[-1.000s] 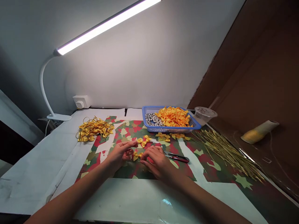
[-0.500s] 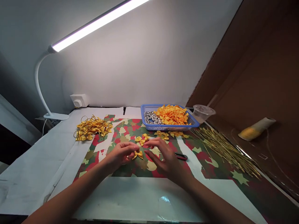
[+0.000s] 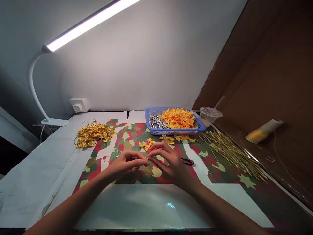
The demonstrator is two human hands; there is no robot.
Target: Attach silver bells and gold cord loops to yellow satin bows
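My left hand (image 3: 129, 164) is closed in a pinch above the patterned sheet, with a small bit of a yellow ribbon bow (image 3: 147, 158) showing at its fingertips. My right hand (image 3: 168, 160) meets it from the other side, thumb and forefinger brought together at the same spot. The fingers hide most of the bow and whatever the right fingertips grip. Just beyond them, loose yellow bows (image 3: 146, 144) lie on the sheet. A dark cutter-like tool (image 3: 187, 161) rests beside my right hand, partly covered by it.
A blue basket (image 3: 176, 132) at the back holds orange-yellow bows and silver beads. Left of it lies a pile of looped gold bows (image 3: 94, 134). Golden stems (image 3: 232, 155), a lidded plastic tub (image 3: 209, 116) and a thread cone (image 3: 264, 131) are at right. A lamp (image 3: 55, 122) stands at left.
My right hand has moved left, and its spread thumb and forefinger have closed in at the left fingertips. The bow seen by my left fingers is now mostly hidden. The view has shifted slightly.
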